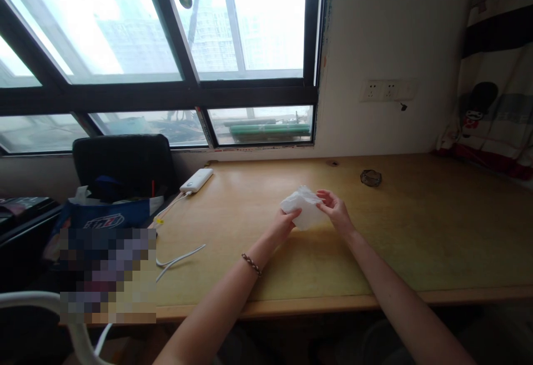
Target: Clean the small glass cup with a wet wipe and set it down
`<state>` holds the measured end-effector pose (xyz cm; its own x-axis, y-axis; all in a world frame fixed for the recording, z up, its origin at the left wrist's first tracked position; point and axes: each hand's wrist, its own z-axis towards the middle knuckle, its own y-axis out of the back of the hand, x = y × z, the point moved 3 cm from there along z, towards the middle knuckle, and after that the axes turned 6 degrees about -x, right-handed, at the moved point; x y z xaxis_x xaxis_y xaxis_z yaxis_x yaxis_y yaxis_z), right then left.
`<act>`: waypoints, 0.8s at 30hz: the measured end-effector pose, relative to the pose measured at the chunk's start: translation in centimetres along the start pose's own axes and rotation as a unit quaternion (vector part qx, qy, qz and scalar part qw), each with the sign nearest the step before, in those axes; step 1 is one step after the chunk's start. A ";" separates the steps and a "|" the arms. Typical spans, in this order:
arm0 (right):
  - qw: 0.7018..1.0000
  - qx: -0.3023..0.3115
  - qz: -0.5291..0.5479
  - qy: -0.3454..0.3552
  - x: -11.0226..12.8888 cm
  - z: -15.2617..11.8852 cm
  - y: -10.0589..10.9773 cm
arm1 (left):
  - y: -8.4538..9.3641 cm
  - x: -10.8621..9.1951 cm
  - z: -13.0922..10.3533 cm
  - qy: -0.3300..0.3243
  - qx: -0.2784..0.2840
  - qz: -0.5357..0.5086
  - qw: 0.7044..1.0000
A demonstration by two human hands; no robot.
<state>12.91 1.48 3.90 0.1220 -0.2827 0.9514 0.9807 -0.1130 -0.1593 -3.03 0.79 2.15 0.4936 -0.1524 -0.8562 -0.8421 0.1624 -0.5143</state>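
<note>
A crumpled, thin white tissue (306, 209) is spread between my two hands, just above the wooden desk (250, 276). My left hand (288, 218) grips its left side, with the thumb lying over the front and the other fingers hidden behind it. On the opposite side, my right hand (335, 209) pinches the upper right edge between thumb and fingers. The tissue's lower part hangs loose between them. A braided bracelet (251, 265) circles my left wrist.
A white power bank (197, 180) with a cable sits at the desk's back left. White cables (181, 257) trail near the left edge. A dark, round, glassy object (370, 177) lies at the back right. A blue bag (104, 218) and black chair (122, 160) stand left.
</note>
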 end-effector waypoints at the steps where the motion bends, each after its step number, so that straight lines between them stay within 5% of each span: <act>1: 1.000 0.000 -0.004 -0.002 -0.2 0.1 0.0 | 0.1 0.1 0.1 -0.001 0.003 0.001 1.000; 9: 0.997 -0.060 -0.018 -0.050 -1.9 0.5 0.8 | 0.0 0.8 -0.3 0.070 0.046 0.024 0.996; 17: 0.987 0.061 0.061 -0.134 -0.9 -0.9 -0.8 | 0.2 0.7 -0.6 0.111 0.093 -0.009 0.989; 24: 0.993 -0.066 0.016 -0.099 -3.1 0.1 0.8 | 0.5 0.9 -0.2 0.132 0.094 -0.021 0.987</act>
<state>13.35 2.32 0.87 0.1926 -0.0960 0.9766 0.9489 -0.2354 -0.2103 -3.01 0.55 1.14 0.4318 -0.4068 -0.8050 -0.7548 0.3256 -0.5694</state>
